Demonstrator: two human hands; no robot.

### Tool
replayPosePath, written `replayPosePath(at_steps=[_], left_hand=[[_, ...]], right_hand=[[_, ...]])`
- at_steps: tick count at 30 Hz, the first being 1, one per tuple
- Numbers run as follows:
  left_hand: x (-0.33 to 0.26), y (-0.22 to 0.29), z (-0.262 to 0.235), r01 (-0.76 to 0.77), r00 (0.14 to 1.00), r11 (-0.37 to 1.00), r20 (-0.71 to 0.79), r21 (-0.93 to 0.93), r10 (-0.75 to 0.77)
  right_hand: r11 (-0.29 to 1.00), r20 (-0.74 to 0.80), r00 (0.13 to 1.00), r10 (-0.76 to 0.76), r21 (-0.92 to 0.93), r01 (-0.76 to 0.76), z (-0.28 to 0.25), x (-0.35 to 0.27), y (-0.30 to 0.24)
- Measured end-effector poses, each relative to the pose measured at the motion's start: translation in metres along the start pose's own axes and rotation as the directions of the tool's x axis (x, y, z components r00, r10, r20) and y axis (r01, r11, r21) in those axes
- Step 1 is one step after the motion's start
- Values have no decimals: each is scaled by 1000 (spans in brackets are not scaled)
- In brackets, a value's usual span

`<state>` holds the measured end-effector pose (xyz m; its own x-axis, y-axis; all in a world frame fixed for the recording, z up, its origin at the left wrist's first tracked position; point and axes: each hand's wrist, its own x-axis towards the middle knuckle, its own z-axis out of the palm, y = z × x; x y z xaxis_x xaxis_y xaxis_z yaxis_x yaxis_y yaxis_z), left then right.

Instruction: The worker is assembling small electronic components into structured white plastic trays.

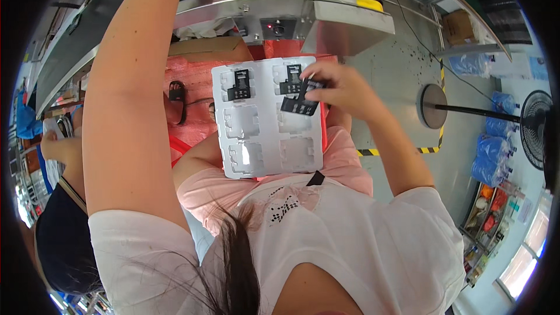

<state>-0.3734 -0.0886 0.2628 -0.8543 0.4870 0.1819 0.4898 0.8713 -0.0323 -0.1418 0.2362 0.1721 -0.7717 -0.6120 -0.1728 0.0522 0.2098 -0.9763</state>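
A white plastic tray point(265, 140) with several moulded pockets lies on my lap. Its two far pockets each hold a flat black part, one on the left point(239, 86) and one on the right point(290, 83). My right hand point(338, 87) is over the tray's far right corner, fingers pinched on another flat black part point(300, 105) that hangs above the right column of pockets. The nearer pockets look bare. My left arm point(131, 81) stretches up past the conveyor belt, and its hand is beyond the top edge of the picture.
A black conveyor belt with a metal frame point(280, 0) runs across the top. Red mesh padding point(192, 81) and a cardboard box point(204, 46) lie under the tray. Another person in a dark top point(61, 227) sits at the left. A standing fan point(534, 122) and blue bottle packs point(490, 157) are on the right.
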Motion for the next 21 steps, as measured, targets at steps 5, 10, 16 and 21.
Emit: replayPosePath(at_steps=[5,10,16,21], left_hand=[[-6,80,-32,123,992,981,-51,150,-116],[-30,87,-59,127,991,981,-58,145,-120],[-118,147,-92,358,898,661,49,-659,-437],[-233,183,21,280,865,275,118,-920,-487]], right_hand=[[956,88,966,243,-190,-223,17,-8,95],[824,-26,989,-145,-557,106,55,-5,137],[503,-115,966,-232,-864,18,99,-49,117],[329,-1,950,-311,-938,107,111,-72,144]])
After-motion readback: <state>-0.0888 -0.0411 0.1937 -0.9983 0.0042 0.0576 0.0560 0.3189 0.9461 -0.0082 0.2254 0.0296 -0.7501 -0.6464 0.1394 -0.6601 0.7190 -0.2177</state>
